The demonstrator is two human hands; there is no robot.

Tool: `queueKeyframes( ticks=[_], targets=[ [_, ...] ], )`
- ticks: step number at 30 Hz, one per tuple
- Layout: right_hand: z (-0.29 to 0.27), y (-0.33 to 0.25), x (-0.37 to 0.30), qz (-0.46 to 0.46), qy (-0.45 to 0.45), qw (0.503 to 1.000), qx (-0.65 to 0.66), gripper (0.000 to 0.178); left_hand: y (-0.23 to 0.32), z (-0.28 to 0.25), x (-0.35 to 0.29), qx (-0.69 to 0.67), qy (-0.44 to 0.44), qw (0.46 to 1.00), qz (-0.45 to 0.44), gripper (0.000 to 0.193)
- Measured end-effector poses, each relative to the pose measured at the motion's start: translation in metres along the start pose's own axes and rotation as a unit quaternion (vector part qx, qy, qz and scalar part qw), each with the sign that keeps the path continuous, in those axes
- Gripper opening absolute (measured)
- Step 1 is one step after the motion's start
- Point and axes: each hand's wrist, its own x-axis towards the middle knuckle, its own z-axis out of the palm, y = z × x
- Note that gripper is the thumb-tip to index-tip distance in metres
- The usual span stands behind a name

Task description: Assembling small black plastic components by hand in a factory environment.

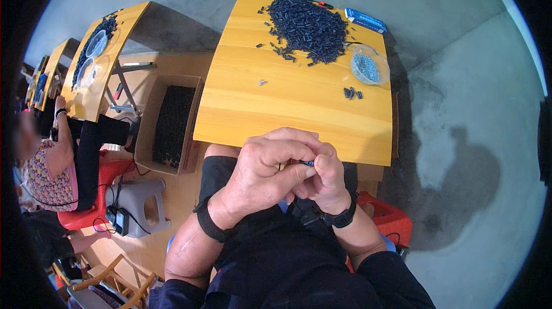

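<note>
Just past the near edge of the yellow table [276, 113], above my lap, my left hand [267, 162] and my right hand [329, 179] meet. Their fingertips pinch a small black piece [308, 163], mostly covered by the fingers, so its exact kind cannot be made out. A big heap of similar short black pieces [305, 27] lies at the table's far side. To its right stands a clear plastic bowl [383, 68] of small silvery-blue parts [365, 68]. Several loose black pieces [352, 93] lie in front of the bowl. Some tiny silvery parts [262, 82] rest left of centre.
A blue and white box [365, 20] and a red-handled tool [325, 5] lie at the table's far edge. On the floor to the left is a cardboard box [192, 136] of dark pieces. Another person [52, 171] sits at a neighbouring table [86, 96]. A wall rises at right.
</note>
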Motion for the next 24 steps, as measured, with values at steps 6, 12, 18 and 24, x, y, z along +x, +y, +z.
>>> queueKeyframes(
  ticks=[6, 12, 18, 24],
  targets=[
    [0.012, 0.006, 0.001, 0.011, 0.052, 0.999, -0.005, 0.048, -0.003, -0.005, -0.003, -0.01, -0.007, 1.0, -0.028, 0.013],
    [0.005, 0.009, 0.0, 0.022, 0.051, 0.997, 0.047, 0.046, 0.0, -0.002, -0.001, -0.009, 0.012, 0.998, -0.061, 0.012],
    [-0.005, 0.009, 0.0, 0.031, 0.018, 0.996, 0.076, 0.046, -0.01, 0.003, -0.003, 0.001, 0.034, 0.999, -0.037, 0.012],
    [-0.001, 0.01, 0.0, 0.053, 0.063, 0.992, 0.092, 0.047, -0.019, 0.004, -0.003, 0.076, 0.051, 0.995, 0.04, 0.012]
  ],
)
